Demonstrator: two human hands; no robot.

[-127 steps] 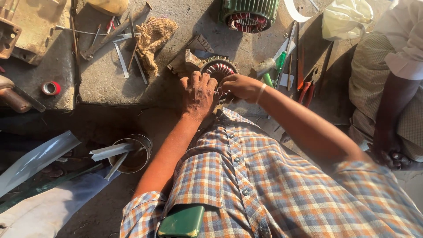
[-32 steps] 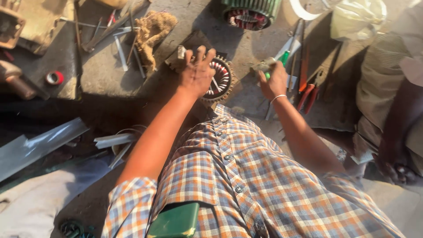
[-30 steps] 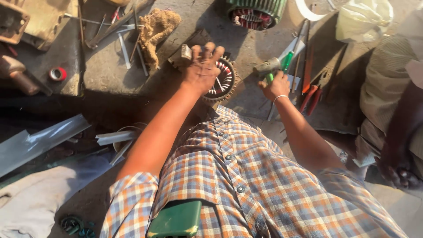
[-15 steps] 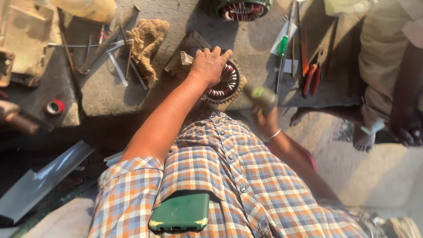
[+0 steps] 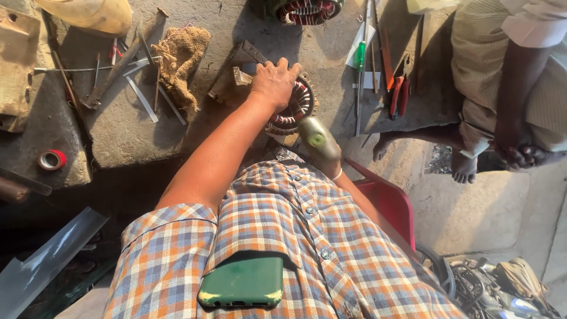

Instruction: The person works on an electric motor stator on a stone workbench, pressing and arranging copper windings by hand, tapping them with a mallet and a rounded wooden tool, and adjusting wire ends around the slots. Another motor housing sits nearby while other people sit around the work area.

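A green phone sits in your checked shirt pocket, nearest to you. Past it, your right hand is closed around a tool with a green handle, just this side of the round motor winding. The hand looks blurry. Your left hand lies flat and open on top of the winding, fingers spread, pressing on it. The winding rests on the grey floor. Left of it lies a scrap of sacking. Right of it lie a green screwdriver and red pliers. Farther right, another person sits.
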